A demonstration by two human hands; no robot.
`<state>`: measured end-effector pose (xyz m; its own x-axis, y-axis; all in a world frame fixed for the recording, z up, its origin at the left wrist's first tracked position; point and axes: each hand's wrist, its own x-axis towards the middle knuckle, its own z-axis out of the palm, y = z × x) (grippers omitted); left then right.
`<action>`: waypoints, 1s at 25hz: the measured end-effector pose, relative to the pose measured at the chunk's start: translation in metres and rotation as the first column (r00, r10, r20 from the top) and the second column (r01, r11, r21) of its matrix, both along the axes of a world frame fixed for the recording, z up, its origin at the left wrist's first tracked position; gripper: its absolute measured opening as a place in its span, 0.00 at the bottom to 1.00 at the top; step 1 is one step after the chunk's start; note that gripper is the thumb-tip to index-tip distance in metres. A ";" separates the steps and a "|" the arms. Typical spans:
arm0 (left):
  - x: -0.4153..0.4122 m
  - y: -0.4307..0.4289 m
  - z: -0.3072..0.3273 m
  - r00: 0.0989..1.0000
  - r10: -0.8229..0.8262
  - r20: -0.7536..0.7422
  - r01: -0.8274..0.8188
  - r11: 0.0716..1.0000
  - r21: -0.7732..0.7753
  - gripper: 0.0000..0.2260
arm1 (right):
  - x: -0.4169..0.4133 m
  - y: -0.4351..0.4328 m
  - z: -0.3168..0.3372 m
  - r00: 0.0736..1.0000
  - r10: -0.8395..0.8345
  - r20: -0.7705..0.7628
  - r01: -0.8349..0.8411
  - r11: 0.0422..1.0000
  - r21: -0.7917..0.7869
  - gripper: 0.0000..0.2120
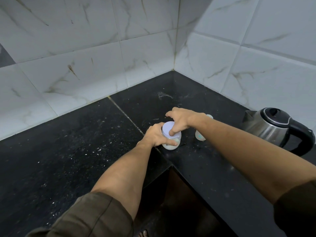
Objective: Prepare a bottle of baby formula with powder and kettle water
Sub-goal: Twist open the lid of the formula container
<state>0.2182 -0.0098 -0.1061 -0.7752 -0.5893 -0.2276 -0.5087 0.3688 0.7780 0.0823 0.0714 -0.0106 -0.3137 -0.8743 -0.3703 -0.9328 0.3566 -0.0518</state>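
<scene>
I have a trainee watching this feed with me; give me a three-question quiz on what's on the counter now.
1. True or false: the steel kettle with the black handle stands left of both hands.
2. Which hand wraps the body of the clear jar of white powder? A) left B) right
3. Fill in: the right hand presses its thumb on the jar's white ____.

Key: 1 false, it stands to the right; 2 A, the left hand; 3 lid. The small pale baby bottle stands untouched behind the right forearm.
</scene>
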 end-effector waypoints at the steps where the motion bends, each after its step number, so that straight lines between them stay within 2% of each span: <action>1: 0.000 0.000 0.001 1.000 -0.006 0.005 0.006 1.000 -0.003 0.41 | 0.001 0.001 0.002 0.999 -0.027 -0.029 0.027 0.999 -0.024 0.45; 3: 0.001 0.002 0.002 1.000 -0.011 0.004 0.011 1.000 -0.008 0.42 | 0.004 0.001 0.001 0.996 -0.065 -0.063 0.063 0.997 -0.043 0.38; 6: 0.000 0.002 0.002 1.000 -0.018 0.007 0.018 1.000 -0.020 0.42 | 0.008 0.001 -0.006 0.999 -0.026 -0.046 0.024 0.999 -0.047 0.32; 9: 0.000 0.000 0.000 1.000 -0.023 0.015 0.024 1.000 -0.013 0.38 | 0.004 0.002 -0.005 0.996 0.076 0.048 -0.076 0.997 0.006 0.34; 11: 0.000 0.000 -0.001 1.000 -0.025 0.013 0.025 1.000 -0.017 0.38 | 0.002 0.002 -0.005 0.992 0.125 0.021 -0.125 0.992 0.028 0.36; 16: -0.002 -0.001 0.005 0.997 -0.051 0.053 0.054 0.997 -0.052 0.37 | 0.004 0.005 -0.003 0.996 -0.042 -0.074 0.041 0.999 -0.019 0.34; 19: -0.004 -0.002 0.009 0.993 -0.078 0.084 0.085 0.992 -0.089 0.37 | 0.002 0.006 -0.001 1.000 0.023 -0.007 -0.023 1.000 0.007 0.27; 22: -0.003 -0.001 0.005 0.996 -0.062 0.063 0.066 0.995 -0.070 0.42 | 0.001 0.003 0.001 0.994 0.102 0.033 -0.104 0.993 0.049 0.34; 25: -0.003 0.000 0.001 0.997 -0.051 0.061 0.055 0.996 -0.069 0.39 | 0.006 0.000 0.000 1.000 0.016 -0.006 -0.016 0.999 0.041 0.37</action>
<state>0.2156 -0.0100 -0.1049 -0.7925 -0.5637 -0.2327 -0.5309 0.4498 0.7183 0.0886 0.0711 -0.0109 -0.3025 -0.8634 -0.4038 -0.9386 0.3436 -0.0316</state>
